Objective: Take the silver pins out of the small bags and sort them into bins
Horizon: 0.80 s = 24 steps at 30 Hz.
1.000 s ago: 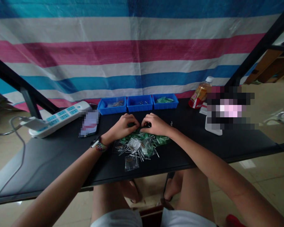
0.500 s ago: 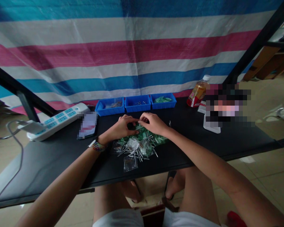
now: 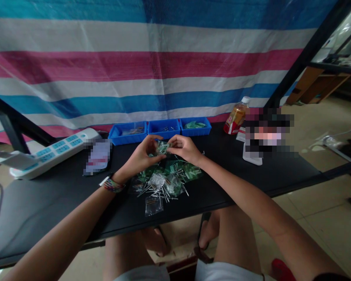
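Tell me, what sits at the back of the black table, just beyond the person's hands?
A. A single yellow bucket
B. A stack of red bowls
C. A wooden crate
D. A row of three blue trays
D: three blue trays stand side by side along the far edge of the black table, just past the left hand and right hand, which together hold a small green packet.

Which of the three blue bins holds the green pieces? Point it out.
The rightmost blue bin, nearest the bottle; green pieces fill it, while the other two show none.
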### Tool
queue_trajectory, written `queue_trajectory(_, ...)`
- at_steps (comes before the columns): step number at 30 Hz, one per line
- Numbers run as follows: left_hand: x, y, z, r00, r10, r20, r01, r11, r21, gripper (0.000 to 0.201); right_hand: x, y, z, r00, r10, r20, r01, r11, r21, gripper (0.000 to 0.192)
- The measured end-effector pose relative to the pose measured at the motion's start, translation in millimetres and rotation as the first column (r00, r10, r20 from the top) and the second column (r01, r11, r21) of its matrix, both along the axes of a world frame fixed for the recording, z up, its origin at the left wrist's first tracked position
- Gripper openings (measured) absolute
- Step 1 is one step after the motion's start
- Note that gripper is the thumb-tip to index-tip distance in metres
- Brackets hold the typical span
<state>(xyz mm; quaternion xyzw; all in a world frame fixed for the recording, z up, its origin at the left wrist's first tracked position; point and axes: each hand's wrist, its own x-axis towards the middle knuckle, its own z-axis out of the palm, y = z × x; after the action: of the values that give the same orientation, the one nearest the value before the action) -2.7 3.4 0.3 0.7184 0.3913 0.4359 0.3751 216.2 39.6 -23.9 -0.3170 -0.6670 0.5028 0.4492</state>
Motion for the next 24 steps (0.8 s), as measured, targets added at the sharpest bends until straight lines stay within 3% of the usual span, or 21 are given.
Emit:
queue_trajectory(2, -1, -1, 4.3, 1.000, 0.019, 0.004, -0.019, 0.999, -0.047, 0.039, 2, -2, 3.6, 0.999, -0.049, -0.006, 0.049, 0.994, 0.095, 0.026)
queue_trajectory(4, -3, -1, 7.9, 0.998, 0.046, -0.033, -0.049, 0.995, -0.091, 0.045, 4, -7, 8.3, 0.993, -0.114, -0.009, 0.112, 0.960, 0.257, 0.016)
queue_trajectory(8, -3, -1, 12.1, 0.999, 0.049, 0.023, -0.043, 0.976, -0.215, 0.063, 6, -19, 13.9, 0.980, -0.188, 0.066, 0.110, 0.787, 0.607, 0.008)
queue_trajectory(10, 0, -3, 13.6, 0.998, 0.055, 0.044, -0.044, 0.975, -0.216, 0.055, 5, -22, 13.9, 0.970, -0.210, 0.125, 0.071, 0.731, 0.678, 0.013)
queue_trajectory(12, 2, -5, 15.0, 0.997, 0.066, 0.033, -0.059, 0.982, -0.180, 0.044, 4, -23, 13.4, 0.959, -0.250, 0.131, 0.095, 0.722, 0.686, 0.017)
queue_trajectory(14, 2, -6, 15.7, 0.995, 0.089, 0.042, -0.081, 0.984, -0.156, 0.039, 2, -23, 12.8, 0.953, -0.293, 0.070, 0.187, 0.757, 0.626, 0.020)
queue_trajectory(16, 2, -6, 15.3, 0.992, 0.107, 0.060, -0.097, 0.985, -0.142, 0.037, 1, -21, 11.2, 0.959, -0.281, -0.030, 0.263, 0.849, 0.458, 0.023)
queue_trajectory(18, 2, -6, 13.4, 0.993, 0.104, 0.052, -0.097, 0.988, -0.121, 0.037, -2, -18, 7.3, 0.978, -0.175, -0.114, 0.196, 0.959, 0.206, 0.029)
queue_trajectory(19, 2, -5, 11.9, 0.994, 0.096, 0.043, -0.091, 0.990, -0.110, 0.037, -4, -16, 4.5, 0.984, -0.103, -0.143, 0.116, 0.989, 0.089, 0.033)
queue_trajectory(22, 4, -5, 6.5, 0.996, 0.087, 0.013, -0.086, 0.994, -0.067, 0.039, -8, -11, -3.1, 0.987, 0.022, -0.160, -0.038, 0.995, -0.098, 0.037)
queue_trajectory(24, 5, -6, 3.1, 0.995, 0.096, -0.024, -0.097, 0.994, -0.046, 0.041, -5, -6, -3.2, 0.989, -0.035, -0.146, 0.022, 0.996, -0.091, 0.035)
